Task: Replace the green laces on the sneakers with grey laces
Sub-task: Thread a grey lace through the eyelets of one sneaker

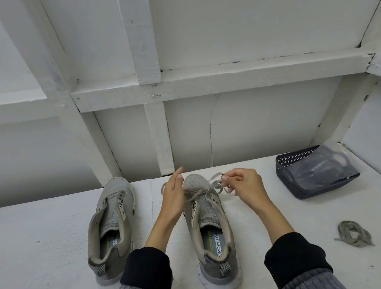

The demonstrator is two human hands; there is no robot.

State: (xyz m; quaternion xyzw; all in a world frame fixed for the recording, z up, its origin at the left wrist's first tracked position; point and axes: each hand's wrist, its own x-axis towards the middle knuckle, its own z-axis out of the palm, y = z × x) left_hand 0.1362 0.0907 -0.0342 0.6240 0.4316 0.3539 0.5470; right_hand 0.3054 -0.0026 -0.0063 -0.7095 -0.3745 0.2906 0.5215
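While both sneakers are sitting toe-away on the white table (41, 230), the job is looking roughly half done at best. Starting at the left, the left sneaker (112, 225) is standing with bare eyelets, no lace of either colour in it, so it is waiting for its whole lacing. Just beside it, the left hand (172, 196) is hovering at the toe of the right sneaker (211, 231), fingers straight and relaxed, palm turned toward the shoe, gripping nothing as far as I can see; a loop of lace is curving behind it, and whether the fingers are touching it I cannot tell. A pale grey lace (204, 193) is running through the lower eyelets of that shoe and crossing near the toe, with the upper eyelets apparently waiting to be threaded. The right hand (243, 183) is working just right of the toe, fingers curled and pinching the lace's free end, looped slack hanging below the fingertips. Further right, a dark basket (317, 173) is lying tipped near the wall, and a bundled lace (352, 233), dull grey-green, is lying well apart at the table's right, probably one of the removed ones, though its colour is hard to judge.
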